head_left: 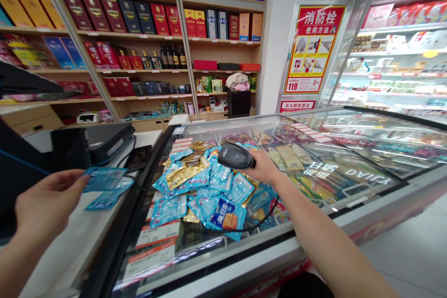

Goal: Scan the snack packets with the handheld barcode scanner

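My left hand (pixel 52 200) pinches the edge of a light-blue snack packet (pixel 106 179) above the white counter at the left. Another blue packet (pixel 110 195) shows just beneath it; I cannot tell whether my fingers hold that one too. My right hand (pixel 263 167) is wrapped around the handle of a black barcode scanner (pixel 234 155), whose head points left over a heap of packets. The heap of blue packets (pixel 209 191) lies on the freezer's glass top, with several gold packets (pixel 188 172) among them. The scanner's black cable (pixel 258 226) loops across the glass in front of the heap.
The glass-topped freezer (pixel 195 284) stretches right, with wrapped goods under the glass. On the counter (pixel 87 242) are a dark phone (pixel 139 157) and a black till device (pixel 108 139). Shelves of boxed bottles (pixel 129 14) stand behind; a lit fridge (pixel 401 56) is at the right.
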A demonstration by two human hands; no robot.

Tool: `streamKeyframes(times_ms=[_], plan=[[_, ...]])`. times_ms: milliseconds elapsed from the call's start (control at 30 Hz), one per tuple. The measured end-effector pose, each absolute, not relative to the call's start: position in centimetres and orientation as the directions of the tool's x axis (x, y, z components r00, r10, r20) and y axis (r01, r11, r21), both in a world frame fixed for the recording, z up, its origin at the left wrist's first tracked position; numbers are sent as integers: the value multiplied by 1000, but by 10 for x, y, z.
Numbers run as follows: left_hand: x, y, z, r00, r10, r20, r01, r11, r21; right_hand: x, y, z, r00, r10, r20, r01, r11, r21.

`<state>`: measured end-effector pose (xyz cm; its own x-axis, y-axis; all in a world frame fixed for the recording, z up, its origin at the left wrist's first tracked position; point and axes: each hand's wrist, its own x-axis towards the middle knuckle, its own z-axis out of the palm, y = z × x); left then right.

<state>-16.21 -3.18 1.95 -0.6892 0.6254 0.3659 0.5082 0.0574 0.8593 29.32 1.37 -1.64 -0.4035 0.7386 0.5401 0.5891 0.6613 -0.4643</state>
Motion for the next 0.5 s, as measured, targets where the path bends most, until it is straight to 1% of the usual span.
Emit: streamKeyframes(times_ms=[67,167,233,333,400,433,500], plan=[[-123,-31,29,-697,648,306,328,-92,940,293,13,-15,-405,741,536,598,658,-457],[-66,-24,40,-684,644,342,180,-306,935,293,12,-15,-408,738,538,591,662,-460],[-36,-17,42,-662,661,353,99,-390,916,293,12,-14,-412,728,548,581,673,-458],[-2,-6,38,-652,711,264,-56,-392,918,292,11,-13,-429,710,558,580,690,-433],[14,0,32,-659,722,210,-120,-376,919,291,9,-11,-445,710,546,585,692,-424],[20,2,28,-667,714,211,-117,-380,918,291,8,-10,-450,712,539,587,691,-422],[26,4,20,-682,679,273,-45,-411,911,289,6,-9,-456,710,537,586,693,-419]])
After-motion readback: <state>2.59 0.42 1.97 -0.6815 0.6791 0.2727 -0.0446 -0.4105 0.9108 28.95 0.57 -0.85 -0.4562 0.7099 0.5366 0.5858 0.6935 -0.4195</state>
